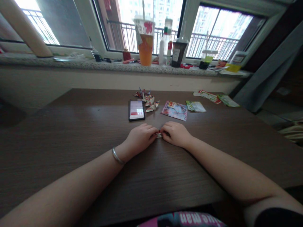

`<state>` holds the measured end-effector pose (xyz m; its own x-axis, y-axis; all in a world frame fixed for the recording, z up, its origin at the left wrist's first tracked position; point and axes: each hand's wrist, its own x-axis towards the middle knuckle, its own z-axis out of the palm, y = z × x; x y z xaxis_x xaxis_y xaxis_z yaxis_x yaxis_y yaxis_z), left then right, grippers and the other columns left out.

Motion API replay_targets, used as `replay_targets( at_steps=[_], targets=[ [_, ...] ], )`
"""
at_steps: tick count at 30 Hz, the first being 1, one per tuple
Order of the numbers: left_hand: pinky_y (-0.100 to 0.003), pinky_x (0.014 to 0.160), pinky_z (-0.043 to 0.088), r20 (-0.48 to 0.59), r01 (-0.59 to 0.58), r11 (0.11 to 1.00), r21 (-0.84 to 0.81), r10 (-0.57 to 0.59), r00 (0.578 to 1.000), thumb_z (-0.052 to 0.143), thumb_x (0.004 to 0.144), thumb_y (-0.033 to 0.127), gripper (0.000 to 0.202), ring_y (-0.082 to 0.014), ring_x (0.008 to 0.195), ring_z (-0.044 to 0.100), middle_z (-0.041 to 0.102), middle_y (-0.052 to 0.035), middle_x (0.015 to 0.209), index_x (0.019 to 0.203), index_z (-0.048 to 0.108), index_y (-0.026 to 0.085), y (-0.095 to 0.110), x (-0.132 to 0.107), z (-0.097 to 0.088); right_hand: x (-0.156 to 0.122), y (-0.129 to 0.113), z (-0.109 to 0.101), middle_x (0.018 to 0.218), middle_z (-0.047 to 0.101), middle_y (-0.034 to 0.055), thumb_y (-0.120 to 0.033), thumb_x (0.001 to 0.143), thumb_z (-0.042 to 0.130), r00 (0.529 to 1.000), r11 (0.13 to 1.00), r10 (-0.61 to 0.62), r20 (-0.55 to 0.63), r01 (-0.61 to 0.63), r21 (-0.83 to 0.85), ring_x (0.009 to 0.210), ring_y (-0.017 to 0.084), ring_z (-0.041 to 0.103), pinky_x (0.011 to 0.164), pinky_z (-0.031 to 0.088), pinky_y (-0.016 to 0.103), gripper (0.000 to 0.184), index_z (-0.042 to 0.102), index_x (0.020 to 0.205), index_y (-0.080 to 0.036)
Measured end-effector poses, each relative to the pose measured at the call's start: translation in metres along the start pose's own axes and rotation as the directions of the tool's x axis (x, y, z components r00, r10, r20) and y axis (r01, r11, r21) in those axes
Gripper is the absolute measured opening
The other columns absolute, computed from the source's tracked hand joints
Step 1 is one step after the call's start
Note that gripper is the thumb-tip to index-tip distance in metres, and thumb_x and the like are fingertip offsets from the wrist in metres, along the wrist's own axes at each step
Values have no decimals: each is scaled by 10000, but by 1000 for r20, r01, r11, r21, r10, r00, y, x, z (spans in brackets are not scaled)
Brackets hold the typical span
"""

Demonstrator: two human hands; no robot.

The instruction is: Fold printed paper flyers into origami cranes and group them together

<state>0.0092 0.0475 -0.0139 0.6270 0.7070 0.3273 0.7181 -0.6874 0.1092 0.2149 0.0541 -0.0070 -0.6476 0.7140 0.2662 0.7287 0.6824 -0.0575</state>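
Note:
A small folded piece of printed paper (158,135) lies on the dark wooden table (71,135), pinched between both hands. My left hand (139,138), with a silver bangle on its wrist, grips the paper's left side with curled fingers. Pressing on its right side is my right hand (176,134), fingers also curled. Most of the paper is hidden under the fingertips. Just beyond the hands sit a phone (136,110), a pile of finished folded paper figures (147,99) and a flat printed sheet (174,110).
More printed paper sheets (195,106) and leaflets (214,97) lie at the table's far right. On the stone windowsill (71,64) stand an orange drink cup (145,42), bottles (165,42), a dark drink cup (178,52) and small items. A grey curtain (267,75) hangs at the right.

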Motion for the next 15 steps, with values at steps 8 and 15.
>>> replay_targets(
  at_steps=[8,15],
  targets=[
    [-321,781,480,2,-13,999,-50,13,1000,534,909,265,183,-201,853,574,637,-66,885,923,692,174,-5,1,5,1,-3,0,854,649,73,-229,865,484,1000,1000,-5,1,5,11,826,192,557,727,382,286,150,622,862,-171],
    [-328,781,468,5,13,996,-83,-13,1000,510,917,250,200,-196,830,561,615,-75,860,848,667,148,-5,5,9,6,-1,7,829,646,49,-203,824,514,993,980,115,1,-114,162,799,176,553,721,379,271,99,611,822,-179]
  ],
)
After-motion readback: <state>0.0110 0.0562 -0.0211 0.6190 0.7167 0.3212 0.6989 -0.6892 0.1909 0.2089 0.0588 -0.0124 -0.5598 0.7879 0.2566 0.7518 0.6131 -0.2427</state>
